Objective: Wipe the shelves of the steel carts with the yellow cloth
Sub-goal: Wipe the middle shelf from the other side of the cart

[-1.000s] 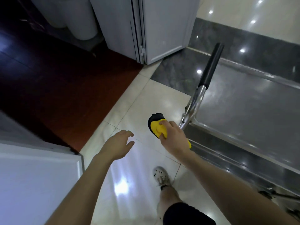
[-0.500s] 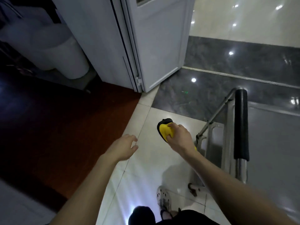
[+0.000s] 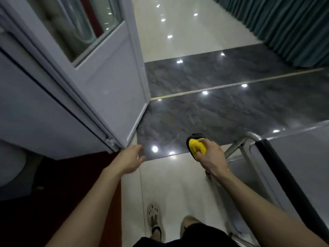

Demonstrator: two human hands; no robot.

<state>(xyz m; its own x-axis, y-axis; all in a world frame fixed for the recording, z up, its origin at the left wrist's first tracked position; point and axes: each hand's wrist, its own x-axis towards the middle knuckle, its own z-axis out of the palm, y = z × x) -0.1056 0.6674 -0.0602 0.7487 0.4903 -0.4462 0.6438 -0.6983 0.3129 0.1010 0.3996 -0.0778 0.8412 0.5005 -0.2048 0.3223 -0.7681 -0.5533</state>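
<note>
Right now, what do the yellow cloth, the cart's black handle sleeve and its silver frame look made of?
The yellow cloth looks like soft plush fabric, likely microfibre: it bunches in folds in the right hand, black backing showing. The black handle sleeve is matte, probably rubber or foam. The silver frame is glossy metal tube, apparently steel, catching bright highlights.

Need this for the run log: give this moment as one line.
right hand: grips cloth | left hand: open, empty | cart: at right, cloth not on shelf | door: open at left
</note>
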